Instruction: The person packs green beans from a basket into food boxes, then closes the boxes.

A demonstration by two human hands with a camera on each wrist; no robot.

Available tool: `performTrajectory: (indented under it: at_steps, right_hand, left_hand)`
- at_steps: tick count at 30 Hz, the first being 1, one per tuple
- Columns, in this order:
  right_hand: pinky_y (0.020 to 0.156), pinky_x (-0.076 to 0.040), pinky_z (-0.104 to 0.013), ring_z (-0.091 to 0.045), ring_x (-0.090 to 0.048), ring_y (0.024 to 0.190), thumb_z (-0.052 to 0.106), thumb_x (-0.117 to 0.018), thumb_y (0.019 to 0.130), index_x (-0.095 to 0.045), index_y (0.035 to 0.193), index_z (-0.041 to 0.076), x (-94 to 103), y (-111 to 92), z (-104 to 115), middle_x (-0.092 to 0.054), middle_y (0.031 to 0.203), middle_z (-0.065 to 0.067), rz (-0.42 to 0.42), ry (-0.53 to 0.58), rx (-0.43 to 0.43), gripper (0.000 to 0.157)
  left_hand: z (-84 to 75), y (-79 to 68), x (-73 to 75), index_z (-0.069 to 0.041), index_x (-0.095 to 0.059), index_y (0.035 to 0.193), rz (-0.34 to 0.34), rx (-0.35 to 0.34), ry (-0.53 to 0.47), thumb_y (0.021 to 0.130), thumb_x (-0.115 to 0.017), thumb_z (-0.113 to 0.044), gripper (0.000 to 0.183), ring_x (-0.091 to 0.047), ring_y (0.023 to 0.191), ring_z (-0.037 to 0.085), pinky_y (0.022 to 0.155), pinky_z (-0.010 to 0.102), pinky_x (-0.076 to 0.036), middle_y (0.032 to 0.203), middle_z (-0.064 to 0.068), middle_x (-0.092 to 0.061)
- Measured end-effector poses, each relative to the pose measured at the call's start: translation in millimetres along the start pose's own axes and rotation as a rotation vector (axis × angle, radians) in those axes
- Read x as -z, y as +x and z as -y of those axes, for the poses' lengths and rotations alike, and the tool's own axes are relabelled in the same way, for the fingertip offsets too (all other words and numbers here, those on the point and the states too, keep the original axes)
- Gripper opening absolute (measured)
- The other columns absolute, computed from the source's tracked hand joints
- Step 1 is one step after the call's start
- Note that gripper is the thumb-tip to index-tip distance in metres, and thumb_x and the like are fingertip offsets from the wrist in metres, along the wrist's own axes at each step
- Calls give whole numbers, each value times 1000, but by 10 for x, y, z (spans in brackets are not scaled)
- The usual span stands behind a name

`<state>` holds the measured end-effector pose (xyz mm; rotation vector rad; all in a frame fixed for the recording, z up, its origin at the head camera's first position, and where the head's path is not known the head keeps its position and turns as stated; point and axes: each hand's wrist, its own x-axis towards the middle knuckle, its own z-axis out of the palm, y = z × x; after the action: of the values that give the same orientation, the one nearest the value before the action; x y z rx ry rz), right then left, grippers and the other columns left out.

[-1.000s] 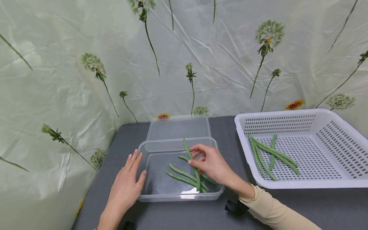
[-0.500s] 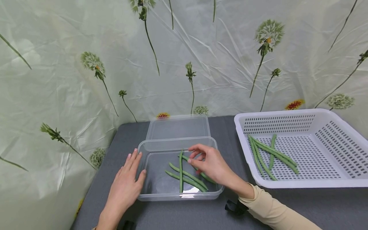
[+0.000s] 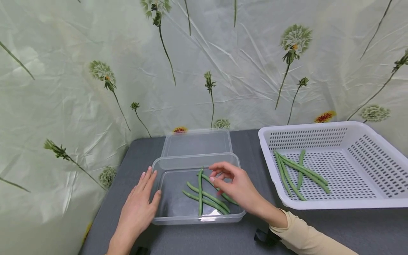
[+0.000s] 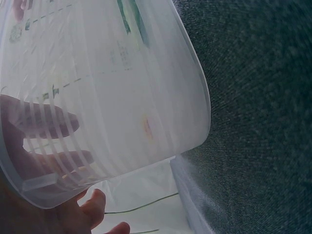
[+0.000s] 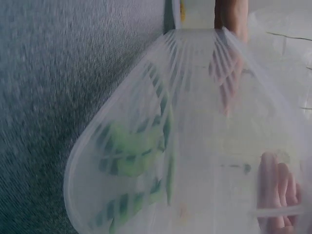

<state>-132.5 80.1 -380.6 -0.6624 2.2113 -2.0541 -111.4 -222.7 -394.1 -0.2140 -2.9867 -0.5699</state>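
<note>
Towards the far left corner of the desk: clear container, four green beans on its floor, one lying across others. Left grip: straight-fingered at the container's left rim, best kept light. Right grip: released, fingers loosely bent above the beans. Advisable: low drops, beans laid parallel. Farther right, at the desk's far edge: white basket, further beans.

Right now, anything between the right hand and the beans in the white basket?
Yes: the clear container's right wall, then the white basket's left wall, stand between the right hand and the beans in the basket. Nothing visible blocks a path over the top of both.
</note>
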Motion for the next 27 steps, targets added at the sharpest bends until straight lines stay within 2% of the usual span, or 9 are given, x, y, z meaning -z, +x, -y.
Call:
performTrajectory:
  at_steps: [5,12,18,27]
  right_hand:
    - [64,-59,-45,-24,-65,78,15,-68,95,-62,124,12,34,-103,64,-63,107,-12,29,7,-2,30]
    - [65,-59,-47,-28,-65,84,16,-67,96,-60,127,15,132,-262,178,-61,111,-12,52,14,-21,32]
    - [69,-59,-43,-35,-64,91,13,-68,95,-59,128,15,201,-406,329,-61,115,-11,72,23,-27,35]
    - [68,-59,-41,-25,-65,92,5,-68,93,-60,127,14,399,-534,508,-61,118,-9,59,-42,59,36]
  left_hand:
    - [-1,-5,-9,-7,-29,156,-14,-7,11,101,-53,-26,62,-14,148,32,112,61,-20,164,7,-15]
    - [-7,-6,-7,-8,-29,156,-13,0,7,101,-54,-26,63,-13,149,31,112,62,-20,164,6,-15]
    - [-12,-7,3,-9,-27,157,-5,8,3,101,-54,-26,64,-12,149,31,111,62,-19,164,5,-14]
    - [-17,-5,6,-8,-27,156,-4,3,8,101,-54,-26,64,-14,148,33,111,63,-19,164,7,-15]
